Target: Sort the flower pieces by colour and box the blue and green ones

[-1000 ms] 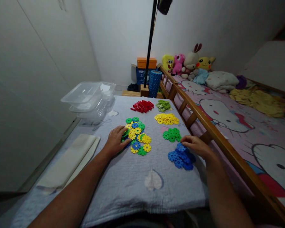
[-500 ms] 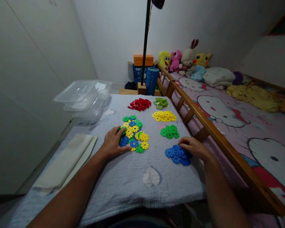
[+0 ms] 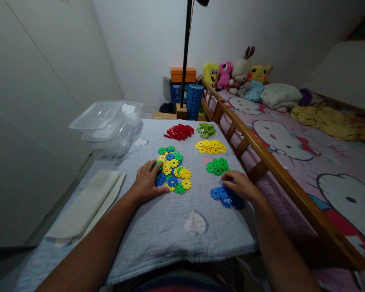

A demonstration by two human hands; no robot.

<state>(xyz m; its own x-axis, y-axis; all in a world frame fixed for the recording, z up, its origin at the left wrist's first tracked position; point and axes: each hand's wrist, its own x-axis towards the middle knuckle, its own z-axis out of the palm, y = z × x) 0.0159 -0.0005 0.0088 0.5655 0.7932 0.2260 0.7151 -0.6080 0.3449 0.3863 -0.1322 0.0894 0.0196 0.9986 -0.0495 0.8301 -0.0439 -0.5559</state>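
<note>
My left hand [image 3: 146, 182] rests with fingers spread against the left side of a mixed pile of flower-shaped plastic discs [image 3: 172, 166] in yellow, green and blue. Over a heap of blue discs [image 3: 223, 196] at the right hovers my right hand [image 3: 239, 184], its fingers curled and bent down; whether a disc sits between the fingertips is hidden. Just beyond it lies a group of green discs [image 3: 217, 166]. Farther back come yellow discs [image 3: 211, 147], light green pieces [image 3: 206, 130] and red pieces [image 3: 180, 132].
Clear plastic boxes [image 3: 99, 117] are stacked at the table's left, with a folded cream cloth [image 3: 85, 207] nearer me. A wooden bed rail [image 3: 258, 162] runs along the right edge. A black pole [image 3: 185, 52] stands behind the table, beside a blue foam roller [image 3: 195, 102].
My right hand has shifted left over the blue discs, covering more of them. My left hand stays at the mixed pile with little change.
</note>
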